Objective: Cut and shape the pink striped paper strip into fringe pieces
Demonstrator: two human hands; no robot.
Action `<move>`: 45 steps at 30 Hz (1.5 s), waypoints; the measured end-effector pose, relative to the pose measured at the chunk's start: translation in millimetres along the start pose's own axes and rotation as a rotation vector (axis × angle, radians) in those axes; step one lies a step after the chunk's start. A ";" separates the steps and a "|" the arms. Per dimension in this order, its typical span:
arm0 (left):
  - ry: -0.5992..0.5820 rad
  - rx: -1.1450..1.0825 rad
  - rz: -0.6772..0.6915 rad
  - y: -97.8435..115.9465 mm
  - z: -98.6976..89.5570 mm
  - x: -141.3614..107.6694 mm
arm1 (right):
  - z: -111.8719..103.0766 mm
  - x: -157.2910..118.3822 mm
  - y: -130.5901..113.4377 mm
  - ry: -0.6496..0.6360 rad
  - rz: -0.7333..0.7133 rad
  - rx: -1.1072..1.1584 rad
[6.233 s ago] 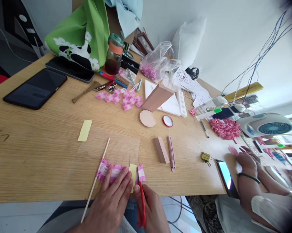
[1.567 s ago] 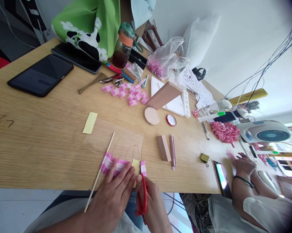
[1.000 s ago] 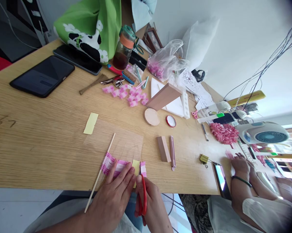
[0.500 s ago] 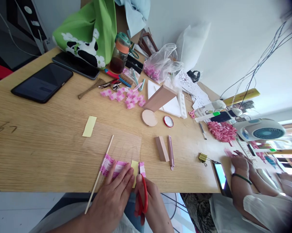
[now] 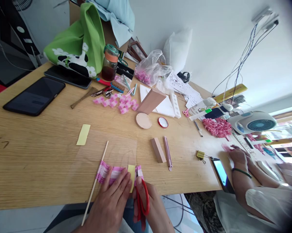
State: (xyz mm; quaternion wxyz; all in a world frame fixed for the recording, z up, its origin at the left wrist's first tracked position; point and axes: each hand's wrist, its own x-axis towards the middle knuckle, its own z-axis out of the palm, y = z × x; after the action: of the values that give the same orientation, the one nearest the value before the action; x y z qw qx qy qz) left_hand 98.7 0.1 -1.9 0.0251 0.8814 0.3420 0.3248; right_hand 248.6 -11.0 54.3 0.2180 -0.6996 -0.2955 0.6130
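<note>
My left hand lies flat with its fingers stretched out, pressing on a pink-and-white striped strip and the edge of a yellow paper slip laid across it. A thin wooden stick runs along the strip's left end, its lower part beside my left hand. My right hand is closed around red-handled scissors. The blades stand at the strip near its right end, just right of the yellow slip. A short piece of strip shows beyond the blades; whether it is cut through, I cannot tell.
Another yellow slip lies at the left. A wooden block, a pink clip-like bar and a round wooden disc are ahead. Pink flower pieces lie further back. Another person's arm rests at the right.
The view has shifted, so the table things sit slightly further left. The scissors' handles look a little further apart. My left hand still presses on the strip.
</note>
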 end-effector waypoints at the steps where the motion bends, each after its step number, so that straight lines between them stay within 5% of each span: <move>1: -0.005 -0.001 0.003 -0.3 -0.8 0.3 | 0.0 0.0 -1.1 -0.006 0.002 -0.009; 14: 0.043 -0.107 -0.099 7.4 8.5 -4.0 | 4.0 -0.5 -8.3 0.034 0.010 -0.131; 23: 0.080 -0.125 -0.143 11.4 10.7 -2.6 | 1.3 2.3 3.2 0.212 -0.259 -0.414; 32: 0.050 -0.097 -0.130 10.3 11.1 -3.5 | -0.7 -0.9 -4.6 0.000 0.035 -0.145; 41: 0.017 -0.038 -0.050 5.6 6.9 -2.9 | 1.0 -0.7 -8.4 0.016 0.017 -0.153; 45: 0.042 -0.058 -0.085 8.4 9.4 -3.4 | 3.7 0.6 -5.3 0.117 -0.153 -0.298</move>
State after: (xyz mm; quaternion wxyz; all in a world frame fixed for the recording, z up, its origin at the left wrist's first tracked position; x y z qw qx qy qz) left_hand 107.3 -6.7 -8.9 0.0571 0.8581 0.3700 0.3514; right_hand 244.1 -7.0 56.9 0.1746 -0.7340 -0.4225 0.5023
